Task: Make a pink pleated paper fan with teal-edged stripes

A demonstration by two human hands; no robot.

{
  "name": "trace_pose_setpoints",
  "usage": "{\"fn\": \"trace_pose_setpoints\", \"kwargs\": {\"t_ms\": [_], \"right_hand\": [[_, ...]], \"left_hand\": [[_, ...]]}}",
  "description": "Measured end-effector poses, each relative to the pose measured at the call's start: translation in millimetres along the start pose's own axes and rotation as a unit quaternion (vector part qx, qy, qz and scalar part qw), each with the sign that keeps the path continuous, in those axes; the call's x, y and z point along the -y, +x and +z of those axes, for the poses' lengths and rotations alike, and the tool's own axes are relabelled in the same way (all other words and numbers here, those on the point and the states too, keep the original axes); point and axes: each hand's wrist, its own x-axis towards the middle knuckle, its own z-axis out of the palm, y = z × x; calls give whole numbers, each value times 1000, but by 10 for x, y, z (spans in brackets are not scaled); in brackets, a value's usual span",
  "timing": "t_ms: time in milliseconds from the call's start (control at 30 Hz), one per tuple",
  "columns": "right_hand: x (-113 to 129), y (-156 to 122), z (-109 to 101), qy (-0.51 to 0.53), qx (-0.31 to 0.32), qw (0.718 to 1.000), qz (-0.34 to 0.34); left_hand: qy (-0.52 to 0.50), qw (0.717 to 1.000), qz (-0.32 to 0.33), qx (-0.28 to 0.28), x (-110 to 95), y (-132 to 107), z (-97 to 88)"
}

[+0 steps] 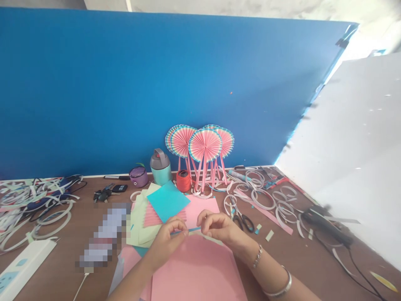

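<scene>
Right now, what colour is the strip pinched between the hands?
The strip is light blue; head view.

We cannot tell what the pixelated patch [103, 236] covers. The pink sheet [197, 276] runs off the bottom edge, and our fingers [178, 228] hide most of the thin blue strip [194, 229].

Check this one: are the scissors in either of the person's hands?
No, the scissors lie on the table beside the right hand, which together with the left hand pinches a blue strip.
</scene>
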Motion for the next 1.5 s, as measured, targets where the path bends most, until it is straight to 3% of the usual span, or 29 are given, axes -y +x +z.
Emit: {"fn": "trace_pose_setpoints", "kwargs": {"t_ms": [467, 600, 733, 800, 900, 1067, 1333, 1500], "right_hand": [[37, -8, 23, -21, 12, 1000, 11], [9, 0, -42, -20, -35, 999, -5], [-7, 22, -67, -122, -97, 987, 43], [-28, 41, -41, -217, -90, 971, 41], [-82, 68, 27, -345, -62, 937, 11], [-178, 94, 93, -439, -51, 897, -1], [-196, 95, 100, -455, -54, 889, 17], [-226, 91, 63, -422, -83, 902, 23]], "left_hand": [[26, 1000, 7, -11, -29, 2, 2], [70, 994, 5, -87, 52, 31, -48], [107, 981, 4, -163, 126, 60, -138], [89, 984, -21, -151, 117, 62, -169], [32, 992, -90, -84, 67, 55, -173], [-18, 983, -180, 9, 22, 44, -110], [-13, 986, -164, -2, -32, 16, -64], [-10, 990, -142, -2, 30, 32, -59]]}}
